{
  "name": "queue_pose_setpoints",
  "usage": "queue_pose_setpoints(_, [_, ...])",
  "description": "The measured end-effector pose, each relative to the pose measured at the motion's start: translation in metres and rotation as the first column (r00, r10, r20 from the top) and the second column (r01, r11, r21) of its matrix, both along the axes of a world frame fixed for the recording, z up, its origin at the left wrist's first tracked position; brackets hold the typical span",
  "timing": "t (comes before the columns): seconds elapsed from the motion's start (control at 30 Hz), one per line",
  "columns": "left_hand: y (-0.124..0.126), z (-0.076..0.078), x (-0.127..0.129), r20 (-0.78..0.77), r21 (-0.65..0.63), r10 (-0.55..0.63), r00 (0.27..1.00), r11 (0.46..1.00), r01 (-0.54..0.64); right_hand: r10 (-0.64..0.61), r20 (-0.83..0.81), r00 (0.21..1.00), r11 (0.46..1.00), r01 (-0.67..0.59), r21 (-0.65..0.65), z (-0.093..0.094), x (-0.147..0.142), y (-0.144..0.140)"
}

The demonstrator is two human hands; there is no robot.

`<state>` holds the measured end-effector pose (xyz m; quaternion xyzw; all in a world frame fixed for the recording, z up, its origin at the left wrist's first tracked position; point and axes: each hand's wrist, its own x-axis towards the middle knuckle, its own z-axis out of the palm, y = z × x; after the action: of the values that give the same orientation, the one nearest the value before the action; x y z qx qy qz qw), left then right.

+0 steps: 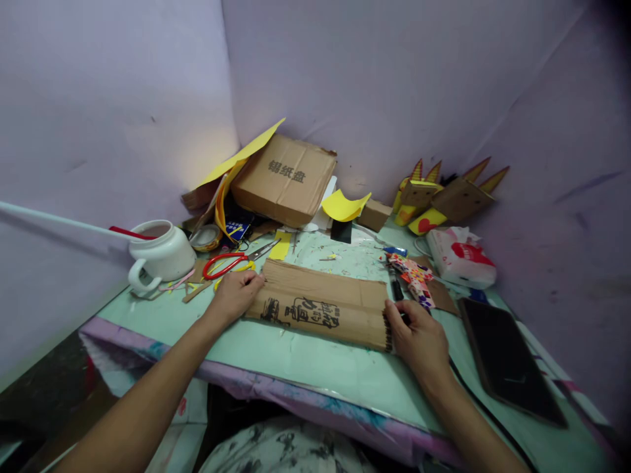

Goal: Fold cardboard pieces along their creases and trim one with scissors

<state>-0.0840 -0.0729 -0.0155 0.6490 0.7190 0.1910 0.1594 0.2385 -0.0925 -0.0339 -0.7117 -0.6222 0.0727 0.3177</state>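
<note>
A long folded piece of brown cardboard (355, 299) with black printing lies across the pale green tabletop in front of me. At its left end, my left hand (235, 292) pinches the upper corner between thumb and fingers. My right hand (419, 335) grips the opposite short edge, where the corrugated layers show. Just beyond my left hand rest scissors with red handles (221, 266), their blades apart. A black marker (396, 286) and a patterned, colourful scrap (413, 276) lie beyond my right hand.
A white mug (165, 253) stands at the left. Behind are a cardboard box (283, 180), yellow paper (345, 205) and cardboard figures with pointed ears (451, 200). To the right lie a tissue pack (461, 256) and a dark tablet (510, 361). A black cable runs beneath my right forearm.
</note>
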Motion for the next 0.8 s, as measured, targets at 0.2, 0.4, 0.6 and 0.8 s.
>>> queue_pose_setpoints(0.2, [-0.003, 0.012, -0.008, 0.161, 0.012, -0.079, 0.984, 0.997, 0.078, -0.005, 0.012, 1.0, 1.0, 0.005, 0.016, -0.001, 0.001, 0.0])
queue_pose_setpoints(0.4, [-0.016, 0.016, -0.004, 0.22, 0.121, -0.184, 0.958, 0.98, 0.16, 0.018, 0.007, 1.0, 0.999, -0.018, 0.049, 0.002, -0.001, -0.006])
queue_pose_setpoints(0.6, [-0.024, 0.006, -0.003, 0.231, 0.16, -0.244, 0.942, 0.964, 0.211, 0.09, -0.012, 0.996, 0.993, -0.089, 0.073, 0.003, 0.001, -0.01])
queue_pose_setpoints(0.8, [-0.022, 0.003, -0.004, 0.217, 0.156, -0.231, 0.948, 0.967, 0.2, 0.367, -0.064, 0.928, 0.93, -0.366, 0.018, -0.002, 0.022, -0.016])
